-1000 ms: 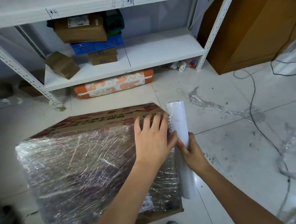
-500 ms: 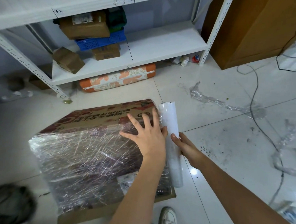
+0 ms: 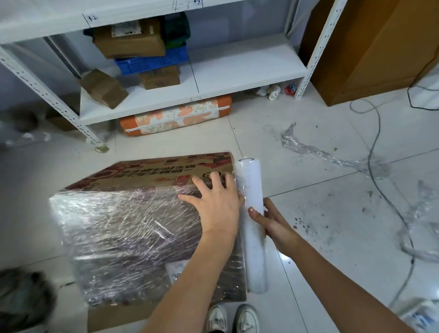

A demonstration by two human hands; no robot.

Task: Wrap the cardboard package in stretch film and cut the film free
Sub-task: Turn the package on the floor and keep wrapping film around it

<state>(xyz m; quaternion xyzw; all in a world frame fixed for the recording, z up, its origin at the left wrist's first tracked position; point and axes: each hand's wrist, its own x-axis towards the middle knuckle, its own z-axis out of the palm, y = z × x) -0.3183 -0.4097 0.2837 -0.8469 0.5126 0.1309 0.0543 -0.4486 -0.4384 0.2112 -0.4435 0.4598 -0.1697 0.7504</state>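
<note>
On the floor the cardboard package (image 3: 145, 236) lies mostly sheathed in film, the left hand (image 3: 215, 204) pressed flat and spread on its top near the right edge, the right hand (image 3: 272, 222) closed round the film roll (image 3: 252, 225) just beside it, so wrapping looks near its end and the next move likely calls for severing the film

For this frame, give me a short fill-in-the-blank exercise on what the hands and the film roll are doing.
1. The left hand presses ____ on the wrapped cardboard package.
2. The right hand grips the ____ of stretch film.
3. The roll stands at the package's ____ edge.
4. Loose film scraps lie on the ____.

Missing words: flat; roll; right; floor
</note>
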